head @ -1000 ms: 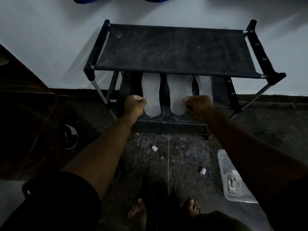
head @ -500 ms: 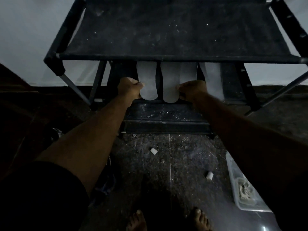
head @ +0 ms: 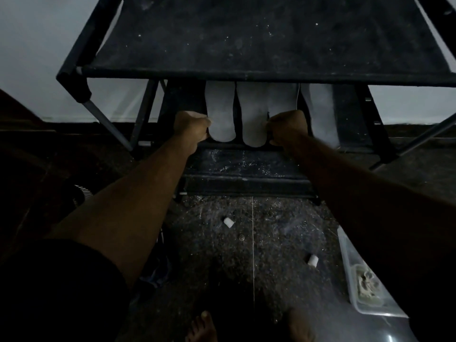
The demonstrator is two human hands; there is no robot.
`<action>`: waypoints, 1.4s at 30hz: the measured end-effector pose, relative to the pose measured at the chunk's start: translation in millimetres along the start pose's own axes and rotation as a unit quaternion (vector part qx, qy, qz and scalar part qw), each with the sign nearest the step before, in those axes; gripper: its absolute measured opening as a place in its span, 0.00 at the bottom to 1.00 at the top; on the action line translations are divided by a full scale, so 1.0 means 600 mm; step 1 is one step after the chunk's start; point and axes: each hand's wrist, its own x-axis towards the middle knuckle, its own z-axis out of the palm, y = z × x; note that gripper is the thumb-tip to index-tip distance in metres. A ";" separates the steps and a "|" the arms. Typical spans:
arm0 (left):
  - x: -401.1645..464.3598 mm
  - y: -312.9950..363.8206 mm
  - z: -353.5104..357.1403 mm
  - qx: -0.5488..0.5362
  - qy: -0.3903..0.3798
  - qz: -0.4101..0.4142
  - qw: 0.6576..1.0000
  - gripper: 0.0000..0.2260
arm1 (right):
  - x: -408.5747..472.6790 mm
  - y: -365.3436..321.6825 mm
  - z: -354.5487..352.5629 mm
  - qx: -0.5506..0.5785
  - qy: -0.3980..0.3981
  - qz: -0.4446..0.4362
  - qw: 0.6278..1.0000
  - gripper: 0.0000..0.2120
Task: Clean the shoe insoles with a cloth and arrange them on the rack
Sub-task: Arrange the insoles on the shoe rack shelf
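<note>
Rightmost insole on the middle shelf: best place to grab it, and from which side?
Pinch the rounded near end of the rightmost insole from the front. It lies flat, pointing back under the top shelf, so reaching from above is blocked; the right hand is beside it.

Since the earliest picture both hands reach deeper under the rack's top shelf (head: 259,40). The left hand (head: 191,128) now pinches the left edge of the leftmost insole (head: 220,112), and the right hand (head: 287,128) grips the neighbouring insole (head: 253,114). Those two insoles sit further back on the middle shelf, their heels no longer overhanging its front bar as they did. The camera leans closer to the rack.
</note>
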 end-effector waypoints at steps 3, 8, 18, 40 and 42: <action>0.008 -0.005 0.004 0.019 0.028 0.011 0.999 0.10 | 0.002 0.004 0.003 -0.018 -0.007 -0.019 1.000 0.03; 0.021 -0.016 0.003 0.013 0.060 0.024 0.998 0.10 | 0.007 0.009 0.003 -0.003 -0.013 -0.030 0.999 0.12; 0.019 -0.020 0.005 0.042 0.064 0.041 0.996 0.10 | 0.008 0.010 0.012 -0.002 0.024 -0.018 1.000 0.08; -0.270 -0.067 -0.184 -0.026 0.043 -0.015 0.999 0.11 | -0.241 -0.005 0.003 -0.037 -0.011 -0.101 0.994 0.06; -0.313 -0.084 -0.233 -0.038 0.051 -0.023 0.998 0.11 | -0.285 -0.006 0.027 -0.055 -0.027 -0.120 0.991 0.06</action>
